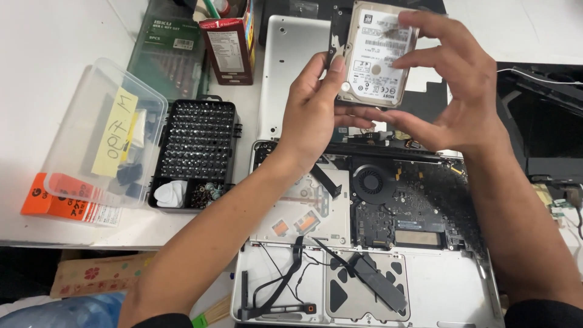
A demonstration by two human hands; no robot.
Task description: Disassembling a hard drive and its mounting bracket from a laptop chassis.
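Both my hands hold a silver hard drive point(376, 58) up above the table, its white label facing me. My left hand point(316, 112) grips its left edge with fingers and thumb. My right hand point(452, 91) pinches its top right edge and cups it from below. Under my hands lies an opened laptop point(364, 243), bottom cover off, showing a black circuit board point(419, 206), a round fan point(368, 180), loose black cables and a bare silver bay.
A black tray of screwdriver bits point(195, 155) stands left of the laptop. Beside it are a clear plastic box with a yellow note point(103, 136), an orange packet point(61, 200), a green tool case point(170, 51) and a red carton point(229, 42). A silver cover point(288, 73) lies behind.
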